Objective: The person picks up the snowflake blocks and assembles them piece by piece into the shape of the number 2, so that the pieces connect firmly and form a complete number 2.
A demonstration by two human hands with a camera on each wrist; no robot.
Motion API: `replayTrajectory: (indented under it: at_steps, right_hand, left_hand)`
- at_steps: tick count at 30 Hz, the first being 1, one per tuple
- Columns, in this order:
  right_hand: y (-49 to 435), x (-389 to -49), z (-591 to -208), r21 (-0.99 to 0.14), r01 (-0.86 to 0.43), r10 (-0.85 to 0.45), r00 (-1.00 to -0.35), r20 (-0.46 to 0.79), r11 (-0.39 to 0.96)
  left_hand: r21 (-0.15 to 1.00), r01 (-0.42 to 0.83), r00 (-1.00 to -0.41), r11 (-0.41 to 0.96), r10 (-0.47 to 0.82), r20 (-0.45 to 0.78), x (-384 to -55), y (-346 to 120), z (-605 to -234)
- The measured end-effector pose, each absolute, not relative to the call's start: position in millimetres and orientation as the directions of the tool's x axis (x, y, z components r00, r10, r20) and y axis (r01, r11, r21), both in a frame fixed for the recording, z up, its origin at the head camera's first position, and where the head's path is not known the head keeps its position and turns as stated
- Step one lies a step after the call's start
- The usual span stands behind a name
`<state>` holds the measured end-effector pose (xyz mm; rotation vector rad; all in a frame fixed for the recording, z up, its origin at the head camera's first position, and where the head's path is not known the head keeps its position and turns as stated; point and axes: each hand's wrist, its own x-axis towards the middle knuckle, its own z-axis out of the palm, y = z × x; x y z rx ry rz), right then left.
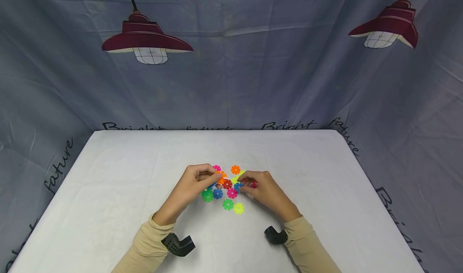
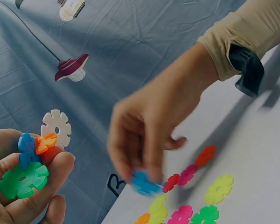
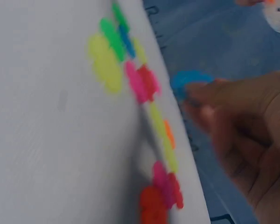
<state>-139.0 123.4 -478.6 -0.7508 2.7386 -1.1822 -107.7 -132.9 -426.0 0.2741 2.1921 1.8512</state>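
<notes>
My left hand [image 1: 193, 181] holds a small joined group of notched plastic flower discs. In the left wrist view this group shows a white disc [image 2: 47, 123], an orange disc [image 2: 45, 144], a blue one and a green disc [image 2: 36, 173] near the palm. Across from it, my right hand [image 1: 267, 189] pinches a single blue flower disc [image 2: 147, 184] between thumb and fingertips, raised over the table. Loose discs lie below and between the hands, among them a pink disc [image 1: 232, 193], a green disc [image 1: 228, 204] and a yellow disc [image 1: 239, 208].
A white-covered table [image 1: 123, 192] spreads around the hands. Behind it hangs a grey-blue curtain [image 1: 224, 84] printed with lamps and lettering. An orange disc [image 1: 235, 169] lies toward the far side of the scattered pieces. Black wrist mounts [image 1: 178, 245] sit at both cuffs.
</notes>
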Motion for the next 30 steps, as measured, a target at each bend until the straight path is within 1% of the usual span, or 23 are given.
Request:
replayTrajectory:
  at_steps: [3,5,7,9,12,21,30]
  right_hand:
    - [126.3,-137.4,-469.3,-0.852,-0.325,-0.407,-0.901,0.149,0.409]
    - [128.0,-136.0,-462.5,-0.921,-0.274,-0.366,-0.916,0.163,0.277]
    - [129.8,-135.5,-458.2,-0.952,-0.254,-0.345,-0.921,0.184,0.171]
    - [130.9,-135.2,-455.2,-0.960,-0.258,-0.337,-0.918,0.209,0.107]
    - [131.0,-134.4,-451.3,-0.963,-0.256,-0.337,-0.917,0.216,0.079]
    - [124.8,-131.5,-444.9,-0.960,-0.253,-0.343,-0.918,0.199,0.123]
    - [122.7,-128.2,-443.8,-0.960,-0.257,-0.336,-0.919,0.207,0.113]
  left_hand:
    - [0.985,-0.027,-0.948,0.168,0.309,-0.078,-107.6,-133.0,-425.6]
    - [0.986,-0.028,-0.946,0.163,0.313,-0.079,-107.6,-132.8,-425.0]
    - [0.986,-0.024,-0.946,0.167,0.314,-0.076,-107.9,-132.7,-425.2]
    - [0.984,-0.015,-0.946,0.178,0.315,-0.072,-108.3,-132.6,-425.7]
    - [0.982,-0.002,-0.948,0.189,0.313,-0.062,-108.6,-132.9,-426.6]
    - [0.986,-0.005,-0.950,0.168,0.307,-0.057,-107.3,-133.6,-426.6]
    - [0.988,0.007,-0.951,0.153,0.307,-0.041,-107.0,-131.5,-427.5]
